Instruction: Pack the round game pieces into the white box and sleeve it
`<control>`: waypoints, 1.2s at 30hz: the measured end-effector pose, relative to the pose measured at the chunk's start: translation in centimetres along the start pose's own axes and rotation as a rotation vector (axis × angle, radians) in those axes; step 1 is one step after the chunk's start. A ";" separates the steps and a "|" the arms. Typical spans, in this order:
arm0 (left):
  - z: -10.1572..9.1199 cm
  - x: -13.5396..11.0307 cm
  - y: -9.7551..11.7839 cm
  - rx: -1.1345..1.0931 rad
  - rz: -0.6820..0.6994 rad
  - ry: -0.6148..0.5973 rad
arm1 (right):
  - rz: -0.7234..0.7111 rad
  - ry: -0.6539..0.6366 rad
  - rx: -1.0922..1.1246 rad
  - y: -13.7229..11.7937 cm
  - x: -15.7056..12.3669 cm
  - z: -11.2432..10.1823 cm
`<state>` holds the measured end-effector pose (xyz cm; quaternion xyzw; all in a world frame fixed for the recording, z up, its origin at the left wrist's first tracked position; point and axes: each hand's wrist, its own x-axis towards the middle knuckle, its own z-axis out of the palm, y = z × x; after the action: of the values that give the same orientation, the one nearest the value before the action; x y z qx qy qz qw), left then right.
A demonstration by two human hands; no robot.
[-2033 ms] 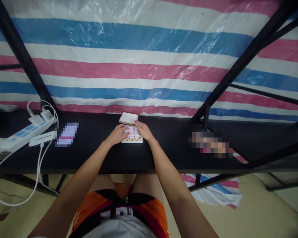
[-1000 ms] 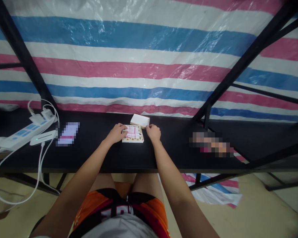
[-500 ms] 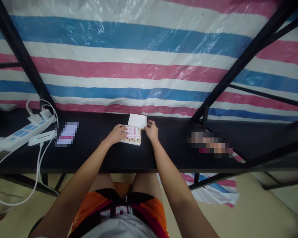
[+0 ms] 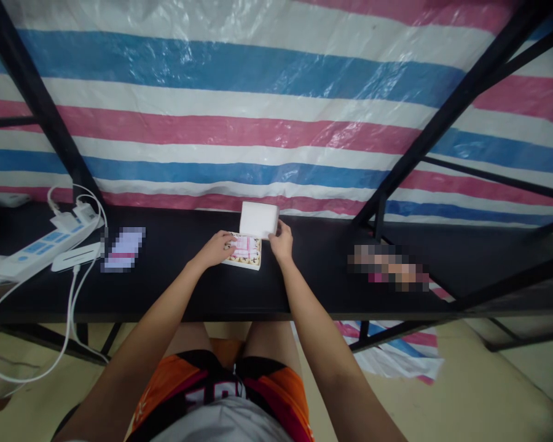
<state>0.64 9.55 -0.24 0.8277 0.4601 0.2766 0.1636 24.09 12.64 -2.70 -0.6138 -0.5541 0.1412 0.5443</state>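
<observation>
A white box (image 4: 242,265) of round Chinese chess pieces (image 4: 253,259) lies on the black tabletop. On the pieces is a folded white sheet with pink lines (image 4: 245,247). My left hand (image 4: 218,248) rests over the box's left side, its fingers spread flat on the sheet. Behind the box, a white lid (image 4: 258,219) is tilted up, its pale face towards me. My right hand (image 4: 281,242) pinches the lid at its lower right corner, thumb in front. The other fingers are partly hidden behind the lid.
On the left are a white power strip (image 4: 41,248) with plugs and looped cables, a white device (image 4: 77,256) and a blurred-out phone (image 4: 124,248). A blurred-out item (image 4: 389,267) lies to the right. Black metal posts (image 4: 424,144) and a striped plastic sheet (image 4: 239,132) stand behind.
The lid has come up and slightly right in my right hand, tilting more upright. My left hand has stayed almost still on the box.
</observation>
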 end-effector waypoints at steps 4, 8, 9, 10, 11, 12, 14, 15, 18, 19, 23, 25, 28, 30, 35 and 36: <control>-0.2 0.1 0.2 0.019 0.005 -0.020 | -0.017 -0.088 -0.022 -0.5 -0.3 -0.2; -0.4 0.1 0.4 0.000 0.017 -0.022 | -0.114 -0.104 0.011 -0.2 -0.5 0.1; -0.4 0.1 0.4 -0.016 0.009 -0.013 | -0.139 -0.106 0.025 0.0 -0.5 0.2; -0.4 0.1 0.3 -0.036 -0.008 0.003 | -0.156 -0.106 0.034 0.1 -0.5 0.3; -0.4 0.2 0.3 -0.059 -0.032 0.022 | -0.167 -0.105 0.041 0.3 -0.5 0.4; -0.4 0.2 0.2 -0.079 -0.061 0.043 | -0.175 -0.101 0.049 0.4 -0.5 0.5; -0.5 0.4 0.0 -0.102 -0.125 0.079 | -0.193 -0.095 0.074 0.5 -0.5 0.6; -0.5 0.5 -0.1 -0.104 -0.154 0.091 | -0.207 -0.092 0.093 0.5 -0.5 0.6; -0.7 0.6 0.0 -0.106 -0.200 0.121 | -0.232 -0.087 0.133 0.5 -0.5 0.6; -0.8 0.6 0.1 -0.114 -0.203 0.129 | -0.237 -0.089 0.139 0.4 -0.5 0.6; -1.4 0.5 0.8 -0.169 -0.236 0.146 | -0.244 -0.133 0.185 0.3 -0.7 0.7; -1.7 0.4 1.0 -0.194 -0.292 0.166 | -0.218 -0.179 0.233 0.3 -0.7 0.8; -2.0 0.4 1.2 -0.193 -0.379 0.211 | -0.175 -0.235 0.283 0.3 -0.8 0.9; -2.0 0.4 1.2 -0.177 -0.414 0.220 | -0.172 -0.248 0.286 0.3 -0.7 0.9; -2.0 0.3 0.9 -0.152 -0.480 0.162 | -0.204 -0.267 0.258 0.1 -0.8 0.8; -2.0 0.3 0.8 -0.143 -0.489 0.147 | -0.217 -0.274 0.252 0.0 -0.8 0.8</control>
<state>0.13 9.43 1.83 0.6561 0.6361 0.3200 0.2500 23.19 12.34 -3.32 -0.4530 -0.6636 0.2320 0.5483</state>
